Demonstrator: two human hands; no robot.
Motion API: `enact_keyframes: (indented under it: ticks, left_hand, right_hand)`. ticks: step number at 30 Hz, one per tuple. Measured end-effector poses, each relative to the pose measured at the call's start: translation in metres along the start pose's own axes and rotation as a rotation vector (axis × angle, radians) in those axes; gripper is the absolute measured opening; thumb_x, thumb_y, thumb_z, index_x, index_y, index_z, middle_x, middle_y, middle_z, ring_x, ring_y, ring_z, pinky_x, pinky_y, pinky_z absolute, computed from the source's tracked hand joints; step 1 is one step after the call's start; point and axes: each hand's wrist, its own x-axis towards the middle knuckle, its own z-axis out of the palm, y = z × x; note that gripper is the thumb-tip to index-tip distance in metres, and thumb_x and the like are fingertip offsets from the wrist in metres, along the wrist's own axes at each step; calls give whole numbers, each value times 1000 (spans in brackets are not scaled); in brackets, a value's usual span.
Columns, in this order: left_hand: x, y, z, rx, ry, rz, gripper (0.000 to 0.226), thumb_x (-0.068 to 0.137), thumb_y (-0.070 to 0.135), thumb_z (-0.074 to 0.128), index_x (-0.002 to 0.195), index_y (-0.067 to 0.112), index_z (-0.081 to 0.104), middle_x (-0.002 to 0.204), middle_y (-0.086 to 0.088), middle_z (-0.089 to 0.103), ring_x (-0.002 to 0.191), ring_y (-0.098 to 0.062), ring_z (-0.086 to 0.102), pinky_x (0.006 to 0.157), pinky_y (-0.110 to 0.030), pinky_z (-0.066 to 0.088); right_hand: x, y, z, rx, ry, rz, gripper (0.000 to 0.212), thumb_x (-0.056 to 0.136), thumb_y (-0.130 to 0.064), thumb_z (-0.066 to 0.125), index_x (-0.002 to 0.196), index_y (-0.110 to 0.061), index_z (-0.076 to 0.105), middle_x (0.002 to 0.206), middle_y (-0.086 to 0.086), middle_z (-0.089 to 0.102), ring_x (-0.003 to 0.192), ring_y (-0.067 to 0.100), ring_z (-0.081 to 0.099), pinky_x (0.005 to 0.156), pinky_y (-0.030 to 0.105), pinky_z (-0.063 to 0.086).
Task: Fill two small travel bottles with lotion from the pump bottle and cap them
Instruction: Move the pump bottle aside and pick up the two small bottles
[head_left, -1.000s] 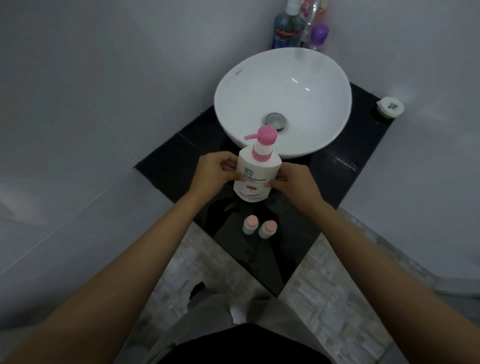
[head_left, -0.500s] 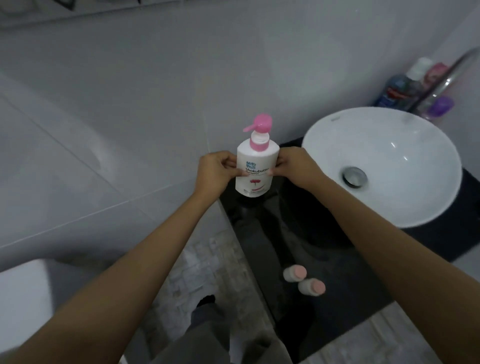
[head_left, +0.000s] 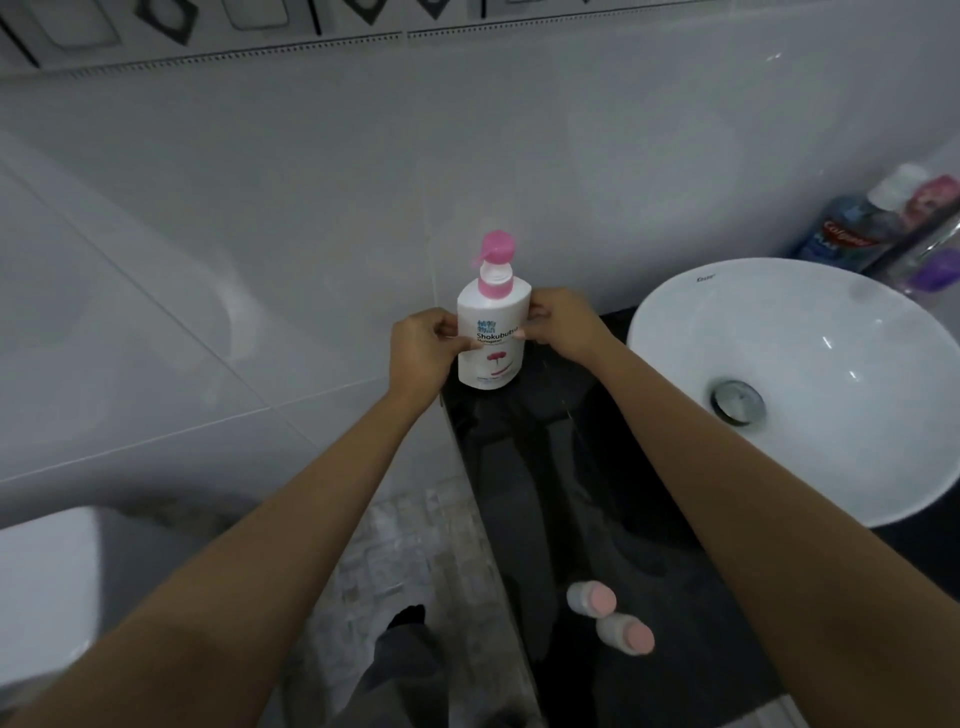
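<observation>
Both hands (head_left: 423, 345) (head_left: 563, 325) still clamped on pump bottle (head_left: 493, 332), now at counter's (head_left: 649, 519) far-left corner.

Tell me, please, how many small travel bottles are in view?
2: one small travel bottle stands on the dark counter, the other just beside it, nearer the person. None seems hidden.

Single head-worn view, wide-angle; it looks forward and down from above the black surface (head_left: 613, 467), at arm's length; both forearms reach in from the bottom edge; wall tiles fill the top, the white basin (head_left: 810, 364) the right side.
</observation>
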Motion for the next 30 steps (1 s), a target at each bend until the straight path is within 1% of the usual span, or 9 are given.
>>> enact_keyframes:
  ticks: [3,6,12,19,21,24,26,28,30]
  left_hand:
    - [2,-4,0,-2,24,-32,21,67,7,81,83,-1,70,87,-16,73,77,-23,70,73,-36,59]
    - [6,-5,-1,-15,48,-29,20,68,6,81,84,0,70,89,-18,73,77,-21,68,72,-32,58]
    - [15,-6,-6,53,33,1,25,70,10,80,91,0,71,92,-15,74,84,-25,70,80,-42,57]
    - [17,-11,-9,133,-5,26,36,69,20,82,99,5,69,97,-11,73,83,-20,68,81,-38,57]
    - [17,-15,-9,202,-4,-6,42,68,23,83,103,5,67,97,-10,71,82,-21,67,79,-36,56]
    - [13,-27,-12,338,-36,-101,39,68,24,83,98,8,63,89,-8,67,78,-21,62,69,-31,51]
    - [3,-34,-13,361,-91,-143,31,69,20,82,90,9,63,85,-8,67,75,-19,61,66,-28,46]
    - [-11,-37,-9,304,-187,-129,24,71,13,81,88,7,66,83,-8,67,72,-17,62,68,-26,48]
    - [-29,-32,-1,223,-330,-77,20,72,9,79,89,6,68,80,-8,68,67,-11,62,65,-17,49]
  right_hand:
    - [7,-4,3,-23,10,4,34,82,0,65,116,2,62,114,21,67,95,23,61,93,41,50]
    - [11,-7,8,-1,37,1,36,82,1,65,118,2,61,117,20,66,106,29,63,96,46,50]
    - [17,-6,15,43,94,0,37,80,1,68,116,2,62,116,19,66,108,28,62,94,42,51]
    - [17,0,19,86,101,16,39,81,-1,69,119,1,60,115,20,66,107,28,62,91,34,50]
    - [16,1,19,55,77,39,39,82,-6,69,119,2,60,114,18,66,107,28,62,95,39,50]
    - [5,3,19,10,78,98,53,83,-15,70,129,2,52,118,19,62,109,29,59,100,44,46]
    - [-11,5,16,55,105,127,55,82,-17,72,130,1,51,122,20,61,107,29,60,94,37,50]
    - [-34,9,13,121,149,145,48,82,-21,72,124,-2,58,110,15,67,91,21,65,75,20,53]
    - [-64,13,7,138,199,173,42,83,-31,70,118,-8,63,98,7,71,81,15,68,72,19,53]
